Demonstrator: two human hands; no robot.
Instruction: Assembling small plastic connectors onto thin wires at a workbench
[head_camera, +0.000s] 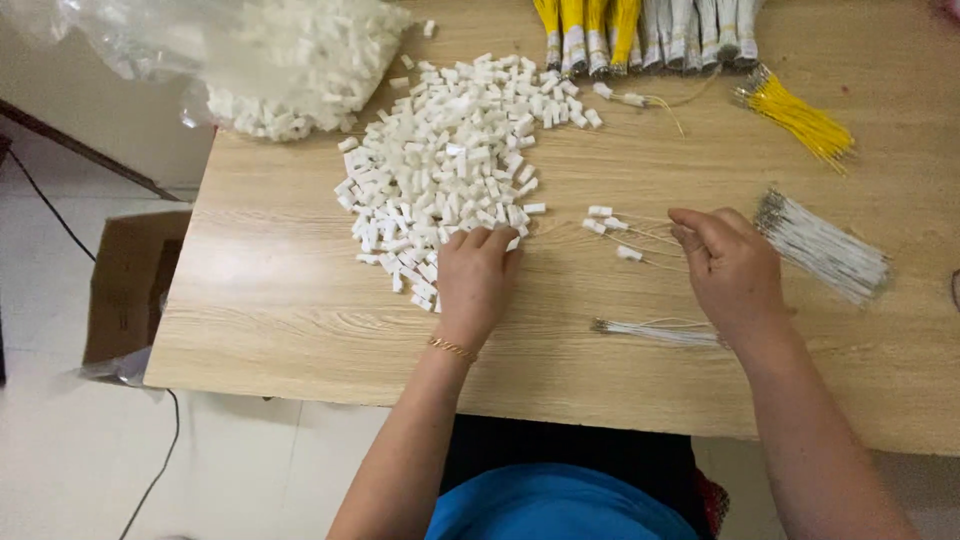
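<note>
The left hand (474, 280) lies palm down on the wooden table (280, 300), its fingers curled into the near edge of the heap of small white plastic connectors (445, 165); whether a piece is caught under the fingertips cannot be told, since the back of the hand hides them. Far left, off the table edge, a brown cardboard box (125, 280) stands on the pale floor, and at the table's upper left corner a clear plastic bag (270, 60) holds more of the same white pieces. Just right of the left hand lie a few connectors already fitted with thin wires (612, 226). Nearer the person, a small bunch of white wires (650, 331) lies flat. The right hand (730, 268) has its fingers drawn together, seemingly pinching fine wire ends. Beyond it lies a thicker white wire bundle (825, 248), with a yellow wire bundle (798, 115) above and taped bundles (650, 35) along the far edge.
</note>
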